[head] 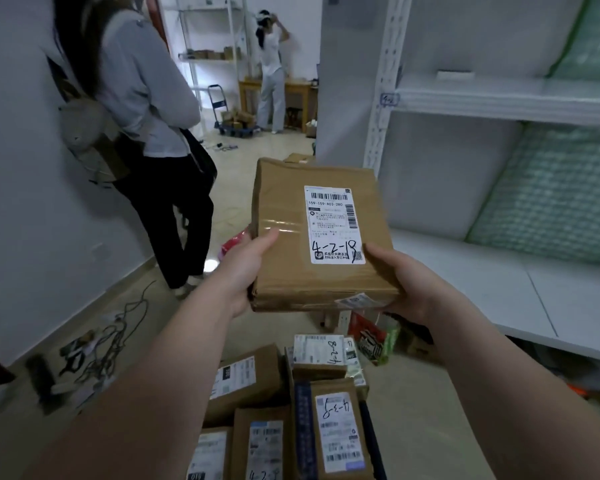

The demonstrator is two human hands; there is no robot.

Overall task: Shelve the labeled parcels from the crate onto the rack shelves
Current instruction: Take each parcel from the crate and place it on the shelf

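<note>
I hold a flat brown cardboard parcel (291,237) level in front of me, its white label marked "4-2-18" facing up. My left hand (246,268) grips its near left corner, thumb on top. My right hand (406,282) grips the near right corner, thumb beside the label. Below the parcel lie several more labeled brown parcels (336,431) packed together; the crate itself is not clearly visible. The white rack (499,98) stands to the right, with its lower shelf (499,289) bare and a small white item on the upper shelf.
A person (146,133) stands close on the left against the wall. Another person (271,74) stands far back by a wooden table and a blue trolley. Cables (111,341) lie tangled on the floor at left. Colourful packets (374,341) sit under the rack's edge.
</note>
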